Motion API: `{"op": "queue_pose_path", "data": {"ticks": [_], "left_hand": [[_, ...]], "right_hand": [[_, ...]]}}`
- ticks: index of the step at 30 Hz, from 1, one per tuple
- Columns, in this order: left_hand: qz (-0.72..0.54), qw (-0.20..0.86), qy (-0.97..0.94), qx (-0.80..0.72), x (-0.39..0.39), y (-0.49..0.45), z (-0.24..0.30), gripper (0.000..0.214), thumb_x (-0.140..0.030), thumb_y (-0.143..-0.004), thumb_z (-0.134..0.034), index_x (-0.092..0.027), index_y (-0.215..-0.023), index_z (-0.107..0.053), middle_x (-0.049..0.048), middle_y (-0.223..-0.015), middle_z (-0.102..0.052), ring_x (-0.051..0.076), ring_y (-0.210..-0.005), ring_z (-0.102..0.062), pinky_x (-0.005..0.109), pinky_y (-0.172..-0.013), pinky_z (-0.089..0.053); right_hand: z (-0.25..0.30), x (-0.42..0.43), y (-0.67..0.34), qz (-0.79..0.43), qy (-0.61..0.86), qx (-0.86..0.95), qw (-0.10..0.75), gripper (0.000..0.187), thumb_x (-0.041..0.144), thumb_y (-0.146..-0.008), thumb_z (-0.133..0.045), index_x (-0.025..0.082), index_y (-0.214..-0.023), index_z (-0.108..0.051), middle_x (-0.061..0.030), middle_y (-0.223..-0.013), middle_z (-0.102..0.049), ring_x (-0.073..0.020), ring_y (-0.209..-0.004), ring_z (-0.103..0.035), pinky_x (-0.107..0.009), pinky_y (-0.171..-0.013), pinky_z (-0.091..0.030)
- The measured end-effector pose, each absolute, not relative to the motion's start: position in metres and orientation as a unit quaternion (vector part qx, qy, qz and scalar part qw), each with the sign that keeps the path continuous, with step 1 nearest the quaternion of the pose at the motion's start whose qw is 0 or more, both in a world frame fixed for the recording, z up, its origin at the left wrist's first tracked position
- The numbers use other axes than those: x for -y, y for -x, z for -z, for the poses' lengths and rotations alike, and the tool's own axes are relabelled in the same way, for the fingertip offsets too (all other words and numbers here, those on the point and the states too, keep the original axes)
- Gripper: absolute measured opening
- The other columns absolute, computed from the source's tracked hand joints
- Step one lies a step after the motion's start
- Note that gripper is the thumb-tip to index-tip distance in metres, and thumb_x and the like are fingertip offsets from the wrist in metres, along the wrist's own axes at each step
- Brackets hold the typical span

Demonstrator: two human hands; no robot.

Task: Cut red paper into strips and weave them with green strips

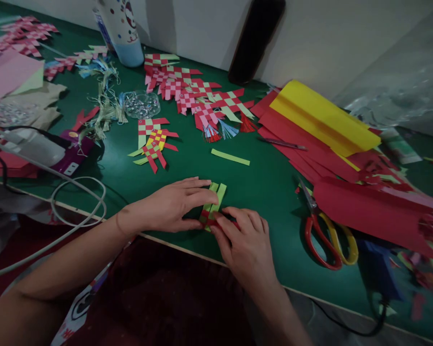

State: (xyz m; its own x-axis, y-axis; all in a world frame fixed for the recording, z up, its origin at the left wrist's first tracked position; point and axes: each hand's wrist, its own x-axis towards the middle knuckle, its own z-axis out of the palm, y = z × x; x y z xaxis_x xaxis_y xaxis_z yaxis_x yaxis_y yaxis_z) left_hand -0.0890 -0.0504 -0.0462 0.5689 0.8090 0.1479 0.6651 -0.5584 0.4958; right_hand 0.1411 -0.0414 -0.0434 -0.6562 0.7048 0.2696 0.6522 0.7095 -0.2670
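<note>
Both my hands meet at the near edge of the green table [267, 187] over a small weave of light green and red paper strips [213, 202]. My left hand [173, 206] lies on the weave's left side, fingers stretched over the green strips and thumb tucked under, pinning them down. My right hand [245, 240] comes from below, its fingers pinched on a red strip [220, 222] at the weave's lower edge. A loose green strip [230, 157] lies just beyond the weave.
Several finished red, green and yellow woven paper fish [202, 101] are spread at the back and one group [152, 144] at the centre. Red and yellow paper sheets [321, 125] and scissors [328, 235] lie right. A glue gun [39, 146] with cable, a dish of googly eyes [142, 103] and a bottle [124, 33] stand left.
</note>
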Motion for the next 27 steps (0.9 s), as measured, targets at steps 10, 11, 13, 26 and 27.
{"op": "queue_pose_path", "data": {"ticks": [10,11,13,26,27], "left_hand": [[-0.163,0.182,-0.880,-0.407,0.050,0.090,0.045,0.040,-0.035,-0.091,-0.061,-0.027,-0.129,-0.060,0.0065,-0.144,-0.051,0.028,-0.143,-0.034,0.048,-0.119,-0.025],[-0.162,0.182,-0.880,-0.407,0.050,0.090,0.045,0.040,-0.035,-0.091,-0.061,-0.026,-0.129,-0.060,0.0066,-0.144,-0.051,0.028,-0.143,-0.034,0.048,-0.119,-0.025],[-0.164,0.184,-0.879,-0.409,0.051,0.089,0.045,0.039,-0.035,-0.090,-0.061,-0.026,-0.129,-0.060,0.0068,-0.144,-0.052,0.028,-0.143,-0.034,0.048,-0.119,-0.025],[-0.158,0.173,-0.882,-0.409,0.050,0.089,0.044,0.040,-0.037,-0.091,-0.058,-0.026,-0.129,-0.059,0.0063,-0.143,-0.051,0.027,-0.143,-0.033,0.048,-0.119,-0.026],[-0.156,0.172,-0.882,-0.410,0.050,0.089,0.044,0.040,-0.038,-0.092,-0.058,-0.026,-0.130,-0.059,0.0062,-0.144,-0.051,0.027,-0.143,-0.033,0.047,-0.119,-0.025]], "right_hand": [[0.042,0.047,-0.154,-0.110,0.342,0.902,0.239,0.016,0.022,-0.092,-0.060,0.025,-0.102,-0.072,-0.0037,-0.106,-0.072,-0.0211,-0.100,-0.057,-0.038,-0.088,-0.042],[0.042,0.049,-0.156,-0.108,0.333,0.905,0.240,0.015,0.021,-0.091,-0.061,0.026,-0.101,-0.072,-0.0028,-0.106,-0.072,-0.0213,-0.101,-0.057,-0.039,-0.088,-0.041],[0.042,0.051,-0.160,-0.105,0.320,0.912,0.232,0.016,0.020,-0.090,-0.062,0.026,-0.100,-0.072,-0.0018,-0.106,-0.073,-0.0215,-0.101,-0.057,-0.040,-0.089,-0.040],[0.040,0.055,-0.155,-0.087,0.314,0.926,0.192,0.018,0.029,-0.090,-0.063,0.029,-0.105,-0.071,-0.0031,-0.110,-0.070,-0.0230,-0.102,-0.053,-0.043,-0.092,-0.035],[0.040,0.055,-0.155,-0.086,0.315,0.926,0.189,0.017,0.029,-0.090,-0.063,0.029,-0.105,-0.071,-0.0029,-0.110,-0.070,-0.0233,-0.102,-0.053,-0.044,-0.092,-0.035]]}}
